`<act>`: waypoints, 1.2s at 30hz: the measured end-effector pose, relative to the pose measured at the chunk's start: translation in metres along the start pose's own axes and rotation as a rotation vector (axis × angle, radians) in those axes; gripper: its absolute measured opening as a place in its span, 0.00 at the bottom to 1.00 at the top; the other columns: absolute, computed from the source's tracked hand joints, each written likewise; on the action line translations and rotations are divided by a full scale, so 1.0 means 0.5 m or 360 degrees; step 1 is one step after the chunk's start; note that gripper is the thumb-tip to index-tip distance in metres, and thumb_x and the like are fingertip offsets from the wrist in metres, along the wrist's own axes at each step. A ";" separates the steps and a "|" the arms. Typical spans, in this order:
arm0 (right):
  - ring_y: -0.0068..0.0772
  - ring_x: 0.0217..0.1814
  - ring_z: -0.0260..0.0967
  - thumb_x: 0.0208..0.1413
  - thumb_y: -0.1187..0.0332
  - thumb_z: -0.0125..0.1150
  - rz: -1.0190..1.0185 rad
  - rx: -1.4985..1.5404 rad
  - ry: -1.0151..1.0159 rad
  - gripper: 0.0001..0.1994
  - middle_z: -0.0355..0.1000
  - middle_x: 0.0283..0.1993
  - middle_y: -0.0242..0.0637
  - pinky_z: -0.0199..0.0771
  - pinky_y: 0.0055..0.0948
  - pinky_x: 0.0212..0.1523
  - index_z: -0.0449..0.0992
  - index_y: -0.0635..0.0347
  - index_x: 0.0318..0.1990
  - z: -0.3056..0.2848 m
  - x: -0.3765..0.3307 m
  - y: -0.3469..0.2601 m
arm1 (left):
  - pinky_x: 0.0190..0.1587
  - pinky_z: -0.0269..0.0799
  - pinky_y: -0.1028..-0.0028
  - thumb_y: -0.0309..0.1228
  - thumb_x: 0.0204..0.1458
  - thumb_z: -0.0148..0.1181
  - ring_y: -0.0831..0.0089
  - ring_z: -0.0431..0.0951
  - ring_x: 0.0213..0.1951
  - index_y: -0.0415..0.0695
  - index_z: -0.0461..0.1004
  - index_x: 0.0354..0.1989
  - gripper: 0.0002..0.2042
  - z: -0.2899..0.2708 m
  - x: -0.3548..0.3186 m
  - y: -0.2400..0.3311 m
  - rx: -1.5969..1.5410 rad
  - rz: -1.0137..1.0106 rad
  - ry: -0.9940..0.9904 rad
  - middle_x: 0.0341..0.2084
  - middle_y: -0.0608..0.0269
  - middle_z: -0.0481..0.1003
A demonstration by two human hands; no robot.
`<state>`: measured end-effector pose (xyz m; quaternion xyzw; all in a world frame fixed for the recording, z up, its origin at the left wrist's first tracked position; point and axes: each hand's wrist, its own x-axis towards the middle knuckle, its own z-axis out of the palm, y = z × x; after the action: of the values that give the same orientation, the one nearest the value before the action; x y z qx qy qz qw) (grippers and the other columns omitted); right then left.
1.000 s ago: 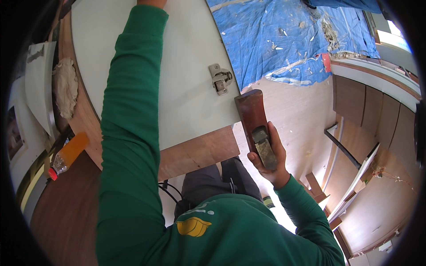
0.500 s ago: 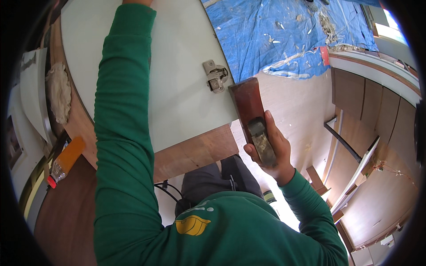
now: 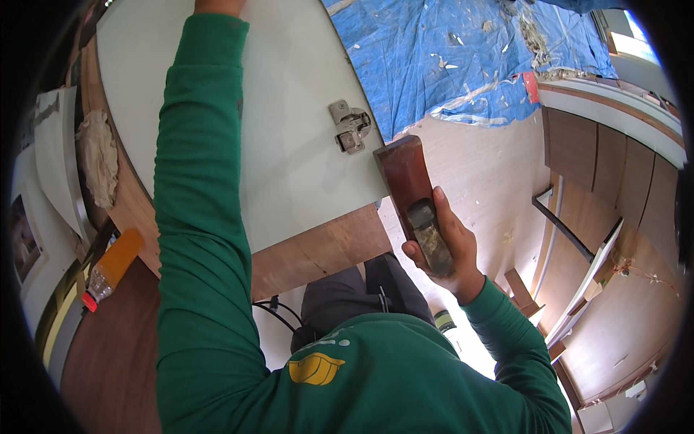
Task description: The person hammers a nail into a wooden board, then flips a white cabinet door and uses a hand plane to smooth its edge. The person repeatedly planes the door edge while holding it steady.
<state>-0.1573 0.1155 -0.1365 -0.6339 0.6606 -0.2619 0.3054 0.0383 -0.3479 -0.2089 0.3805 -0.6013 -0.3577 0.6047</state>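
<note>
In my right hand (image 3: 461, 249) is a wooden hand plane (image 3: 406, 173), a reddish-brown block with a dark, worn metal blade. My fingers wrap round its near end, and its far end is at the right edge of a white cabinet door panel (image 3: 289, 184). The panel lies flat on a wooden board (image 3: 325, 246). A metal concealed hinge (image 3: 350, 126) is fixed to the panel close to that edge. My left arm stretches far across the panel. Only the wrist end of my left hand (image 3: 220, 6) shows at the top border; its fingers are out of view.
A bottle of orange liquid (image 3: 116, 262) with a red cap and a crumpled whitish cloth (image 3: 97, 159) are at the left. Blue sheeting (image 3: 434, 65) with debris covers the floor ahead. Wooden panels (image 3: 600, 152) and a black bar (image 3: 564, 226) are on the right.
The whole view has shifted slightly, so most things appear a little lower. My right hand keeps its grip on the hand plane at the panel's edge, and my left arm stays stretched out.
</note>
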 end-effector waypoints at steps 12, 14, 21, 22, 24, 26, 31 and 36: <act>0.48 0.45 0.83 0.53 0.62 0.77 -0.0033 0.0084 0.0011 0.48 0.79 0.49 0.50 0.83 0.35 0.43 0.54 0.60 0.77 0.009 0.025 0.006 | 0.57 0.70 0.74 0.30 0.62 0.56 0.70 0.78 0.50 0.32 0.77 0.54 0.17 0.008 -0.013 0.023 0.0078 -0.0007 -0.0003 0.45 0.58 0.81; 0.48 0.45 0.83 0.54 0.63 0.77 -0.0043 0.0131 0.0026 0.47 0.79 0.49 0.51 0.82 0.35 0.44 0.54 0.61 0.77 0.011 0.034 0.009 | 0.56 0.71 0.74 0.30 0.62 0.56 0.70 0.78 0.49 0.33 0.77 0.53 0.16 0.007 -0.010 0.019 0.0040 -0.0001 -0.0012 0.44 0.58 0.81; 0.46 0.48 0.82 0.57 0.66 0.75 0.0173 0.0412 0.0018 0.44 0.79 0.51 0.52 0.80 0.32 0.48 0.55 0.68 0.76 0.025 0.084 -0.003 | 0.54 0.72 0.73 0.30 0.63 0.55 0.71 0.78 0.47 0.34 0.78 0.51 0.14 0.016 -0.005 -0.003 -0.0071 -0.0030 -0.0002 0.42 0.60 0.81; 0.45 0.48 0.82 0.57 0.67 0.74 0.0141 0.0422 0.0029 0.44 0.79 0.52 0.52 0.80 0.32 0.49 0.55 0.68 0.76 0.027 0.087 -0.001 | 0.54 0.72 0.73 0.31 0.63 0.55 0.71 0.79 0.47 0.34 0.78 0.50 0.14 0.016 -0.003 -0.009 -0.0138 -0.0067 0.0003 0.42 0.60 0.81; 0.44 0.49 0.82 0.57 0.67 0.74 0.0048 0.0404 0.0052 0.44 0.79 0.52 0.52 0.79 0.32 0.50 0.55 0.69 0.76 0.029 0.096 0.005 | 0.53 0.72 0.73 0.31 0.64 0.54 0.71 0.79 0.46 0.34 0.78 0.50 0.14 0.020 -0.005 -0.008 -0.0053 0.0034 0.0022 0.41 0.60 0.81; 0.43 0.50 0.82 0.58 0.66 0.74 0.0080 0.0397 0.0046 0.43 0.79 0.52 0.51 0.79 0.31 0.51 0.55 0.69 0.76 0.029 0.113 0.002 | 0.53 0.72 0.73 0.31 0.64 0.53 0.71 0.79 0.46 0.34 0.78 0.50 0.14 0.020 -0.005 0.001 0.0048 0.0081 0.0006 0.41 0.60 0.81; 0.41 0.46 0.81 0.58 0.65 0.75 0.0294 0.0467 -0.0025 0.44 0.79 0.49 0.49 0.79 0.30 0.49 0.55 0.66 0.77 0.019 0.172 -0.030 | 0.52 0.73 0.73 0.32 0.65 0.52 0.69 0.79 0.46 0.34 0.77 0.50 0.14 0.022 -0.010 0.016 -0.0075 -0.0071 0.0019 0.41 0.57 0.81; 0.38 0.38 0.78 0.56 0.61 0.77 0.0287 0.0395 -0.0261 0.46 0.78 0.41 0.44 0.79 0.31 0.44 0.56 0.61 0.77 -0.010 0.200 -0.045 | 0.55 0.73 0.71 0.30 0.63 0.52 0.66 0.80 0.50 0.33 0.76 0.52 0.15 0.008 -0.009 0.007 0.0001 0.0016 0.0030 0.45 0.51 0.81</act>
<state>-0.1469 0.0144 -0.1235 -0.5486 0.6503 -0.2603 0.4564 0.0341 -0.3422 -0.2081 0.3811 -0.5974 -0.3509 0.6121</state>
